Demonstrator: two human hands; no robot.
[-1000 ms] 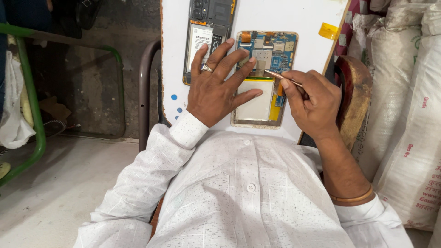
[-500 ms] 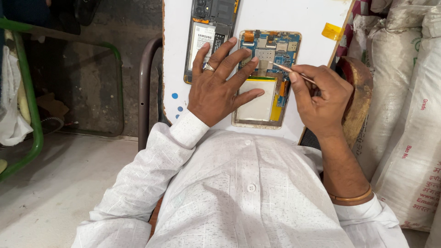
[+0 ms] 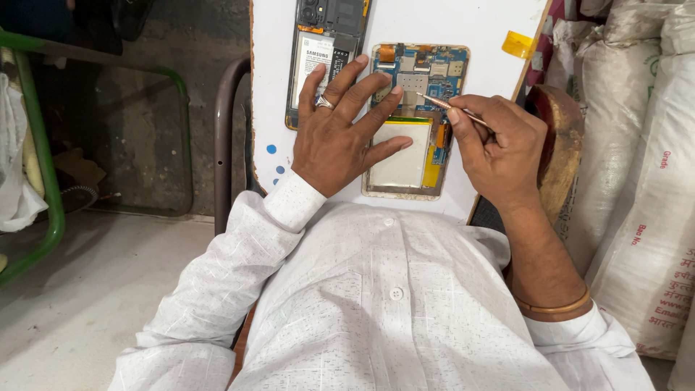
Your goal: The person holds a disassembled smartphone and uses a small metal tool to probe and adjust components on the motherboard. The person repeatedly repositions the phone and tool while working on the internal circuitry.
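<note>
Concrete floor (image 3: 79, 304), grey and dusty, fills the near left of the scene, and a rough dark wall stands behind it at the far left. A green metal frame (image 3: 40, 181) runs along the left side, with a white plastic bag (image 3: 18, 195) hanging beside it. On the right, white woven sacks (image 3: 644, 188) are stacked close to the person; they are closed, so I cannot tell what is inside them. A grey curved metal tube (image 3: 221, 145) stands just left of the white worktop (image 3: 449, 25), which is a flat board lying in front of the person.

Two opened devices lie on this worktop. The far left one is an opened phone (image 3: 326, 43) with its back cover off. Just right of it is the opened tablet (image 3: 416, 119), showing a blue circuit board at the far end and a white battery at the near end. A piece of yellow tape (image 3: 518, 45) sticks on the board at the far right.

The left hand (image 3: 340, 137) is spread flat, fingers apart, pressing on the left part of the tablet and touching the phone's edge. The right hand (image 3: 499, 148) pinches a thin metal tool (image 3: 438, 103), whose tip rests on the circuit board.
</note>
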